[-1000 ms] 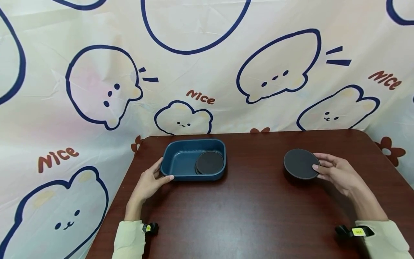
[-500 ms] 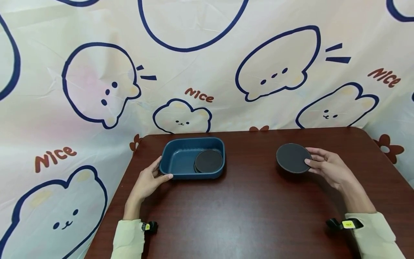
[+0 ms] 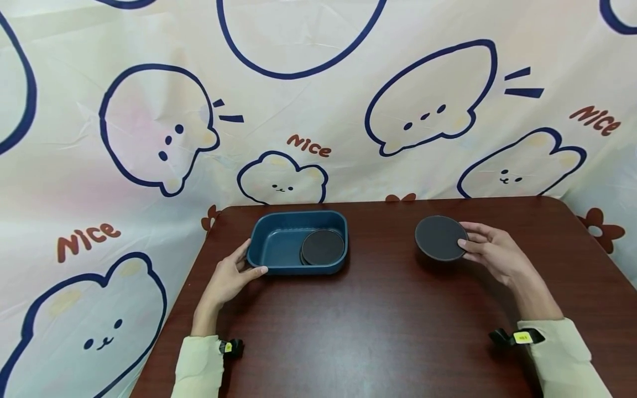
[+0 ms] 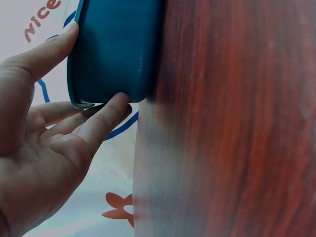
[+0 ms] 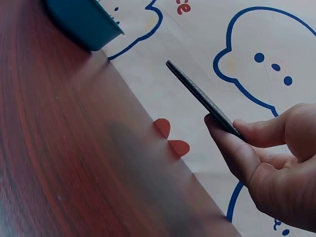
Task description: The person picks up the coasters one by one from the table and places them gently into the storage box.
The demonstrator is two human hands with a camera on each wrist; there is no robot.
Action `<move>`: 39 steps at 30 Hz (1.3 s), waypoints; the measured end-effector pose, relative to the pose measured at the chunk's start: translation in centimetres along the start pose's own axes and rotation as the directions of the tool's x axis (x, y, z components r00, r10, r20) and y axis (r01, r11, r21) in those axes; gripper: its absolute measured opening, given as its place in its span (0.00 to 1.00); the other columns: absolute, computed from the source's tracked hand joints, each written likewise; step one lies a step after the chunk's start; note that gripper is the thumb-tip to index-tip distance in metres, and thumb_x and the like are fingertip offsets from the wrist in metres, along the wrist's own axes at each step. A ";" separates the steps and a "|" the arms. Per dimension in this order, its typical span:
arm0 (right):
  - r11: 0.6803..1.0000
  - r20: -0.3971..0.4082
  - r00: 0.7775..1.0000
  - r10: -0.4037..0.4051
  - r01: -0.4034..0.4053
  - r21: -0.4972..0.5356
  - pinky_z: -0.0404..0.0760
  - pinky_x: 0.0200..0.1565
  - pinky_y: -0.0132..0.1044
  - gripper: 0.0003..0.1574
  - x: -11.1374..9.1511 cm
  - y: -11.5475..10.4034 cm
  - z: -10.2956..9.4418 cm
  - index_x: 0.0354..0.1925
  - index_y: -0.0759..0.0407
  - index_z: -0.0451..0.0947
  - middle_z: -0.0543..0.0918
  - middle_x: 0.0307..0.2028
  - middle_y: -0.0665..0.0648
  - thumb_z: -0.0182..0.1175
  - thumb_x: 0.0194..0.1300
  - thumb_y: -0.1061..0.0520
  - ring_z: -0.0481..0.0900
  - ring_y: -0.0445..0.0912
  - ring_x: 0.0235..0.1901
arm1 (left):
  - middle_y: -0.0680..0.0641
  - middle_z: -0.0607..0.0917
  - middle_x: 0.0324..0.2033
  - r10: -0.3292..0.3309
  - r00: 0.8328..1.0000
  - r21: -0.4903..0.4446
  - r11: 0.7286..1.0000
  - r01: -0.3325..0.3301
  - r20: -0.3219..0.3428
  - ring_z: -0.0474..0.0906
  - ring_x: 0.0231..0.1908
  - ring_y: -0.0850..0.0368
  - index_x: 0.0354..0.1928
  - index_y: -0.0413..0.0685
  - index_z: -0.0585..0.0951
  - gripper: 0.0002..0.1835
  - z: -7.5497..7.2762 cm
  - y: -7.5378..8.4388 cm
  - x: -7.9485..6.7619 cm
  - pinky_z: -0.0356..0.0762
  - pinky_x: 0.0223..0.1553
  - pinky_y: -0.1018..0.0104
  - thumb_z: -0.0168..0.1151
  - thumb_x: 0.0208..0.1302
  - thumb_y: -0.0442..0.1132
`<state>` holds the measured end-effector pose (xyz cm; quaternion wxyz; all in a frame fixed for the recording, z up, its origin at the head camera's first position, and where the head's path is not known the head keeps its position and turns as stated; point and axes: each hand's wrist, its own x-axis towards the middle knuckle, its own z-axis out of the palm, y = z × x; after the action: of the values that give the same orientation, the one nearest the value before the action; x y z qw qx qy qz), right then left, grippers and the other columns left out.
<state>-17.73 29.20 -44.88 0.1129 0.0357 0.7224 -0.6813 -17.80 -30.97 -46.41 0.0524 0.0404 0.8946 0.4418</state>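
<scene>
In the head view my right hand [image 3: 492, 254] pinches a thin black round coaster [image 3: 440, 238] by its right edge, thumb on top and fingers below. The coaster is held above the table, its shadow beneath it. The right wrist view shows the coaster [image 5: 202, 96] edge-on and tilted. A blue rectangular dish [image 3: 278, 251] with rounded corners stands at the back left. Inside its right end lie black round coasters [image 3: 323, 247], seemingly stacked. My left hand [image 3: 228, 279] holds the dish's near left corner, thumb at the front rim and fingers along the left side.
Under everything is a dark reddish-brown wooden table [image 3: 358, 326]. Behind it hangs a pale cloth [image 3: 348, 116] printed with cartoon bears, meeting the table's back edge. Bare tabletop lies between the dish and the held coaster.
My right hand has moved left and slightly toward the back with the coaster, nearer the dish. The left hand and dish have stayed in place.
</scene>
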 end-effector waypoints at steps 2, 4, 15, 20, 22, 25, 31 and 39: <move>1.000 0.005 1.000 -0.005 0.005 0.010 0.89 0.47 0.29 0.49 0.1 -0.2 0.3 0.82 0.66 0.54 0.88 0.47 0.36 0.68 0.75 0.59 0.91 0.35 0.44 | 0.33 0.67 0.80 0.004 1.000 0.001 1.000 -0.004 0.000 0.75 0.73 0.33 0.87 0.46 0.52 0.51 0.0 0.0 0.0 0.78 0.67 0.38 0.72 0.73 0.44; 1.000 0.010 1.000 -0.012 0.012 0.022 0.89 0.47 0.29 0.49 0.3 -0.3 0.6 0.82 0.67 0.54 0.88 0.47 0.36 0.68 0.75 0.60 0.91 0.35 0.44 | 0.32 0.68 0.79 0.005 1.000 0.001 1.000 -0.005 -0.002 0.75 0.72 0.33 0.87 0.46 0.52 0.51 0.1 -0.1 0.1 0.78 0.66 0.38 0.73 0.72 0.44; 0.996 0.044 0.999 -0.001 -0.003 0.092 0.89 0.47 0.29 0.46 1.5 -0.6 2.3 0.82 0.67 0.53 0.89 0.47 0.40 0.65 0.77 0.62 0.90 0.35 0.44 | 0.33 0.68 0.79 0.009 1.000 -0.002 1.000 -0.009 0.002 0.76 0.72 0.34 0.87 0.47 0.53 0.52 0.0 0.1 0.1 0.79 0.67 0.39 0.74 0.71 0.46; 0.992 0.057 0.998 -0.019 0.011 0.128 0.89 0.47 0.29 0.48 1.8 -0.9 3.1 0.83 0.69 0.51 0.89 0.47 0.41 0.64 0.78 0.62 0.90 0.35 0.45 | 0.33 0.68 0.79 0.012 1.000 0.001 1.000 -0.012 0.001 0.76 0.72 0.34 0.87 0.47 0.53 0.53 0.0 0.0 0.1 0.79 0.67 0.38 0.75 0.71 0.47; 0.991 0.065 0.998 -0.027 0.018 0.136 0.89 0.48 0.29 0.48 1.9 -1.0 3.4 0.84 0.70 0.49 0.89 0.48 0.41 0.63 0.78 0.63 0.90 0.34 0.46 | 0.33 0.68 0.79 0.012 1.000 0.004 1.000 -0.012 0.000 0.76 0.72 0.34 0.87 0.47 0.53 0.53 0.0 0.0 0.1 0.79 0.67 0.38 0.75 0.71 0.47; 0.989 0.067 0.997 -0.027 0.017 0.145 0.89 0.49 0.30 0.48 2.3 -1.1 3.9 0.84 0.70 0.49 0.88 0.48 0.42 0.62 0.79 0.63 0.90 0.35 0.47 | 0.33 0.68 0.79 0.010 1.000 0.007 1.000 -0.010 -0.001 0.76 0.72 0.34 0.87 0.47 0.53 0.52 0.0 -0.1 0.0 0.79 0.67 0.38 0.74 0.71 0.46; 0.990 0.053 0.998 -0.025 0.018 0.137 0.89 0.49 0.31 0.46 2.6 -1.4 5.0 0.83 0.69 0.51 0.87 0.49 0.42 0.62 0.79 0.63 0.91 0.35 0.46 | 0.33 0.67 0.80 0.007 1.000 0.010 1.000 -0.007 0.000 0.76 0.72 0.34 0.87 0.47 0.52 0.52 0.0 -0.2 0.1 0.79 0.67 0.38 0.73 0.72 0.46; 0.992 0.058 0.998 -0.022 0.015 0.129 0.89 0.51 0.31 0.44 3.0 -1.8 6.9 0.84 0.68 0.52 0.85 0.50 0.46 0.59 0.80 0.64 0.90 0.35 0.47 | 0.33 0.68 0.80 0.006 1.000 0.004 1.000 -0.006 0.000 0.76 0.72 0.34 0.87 0.48 0.53 0.52 0.0 -0.3 0.2 0.79 0.66 0.39 0.74 0.72 0.48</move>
<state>-20.27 21.96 -44.11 0.1255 0.0160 0.6736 -0.7282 -17.99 -31.12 -46.65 0.0510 0.0431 0.8954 0.4403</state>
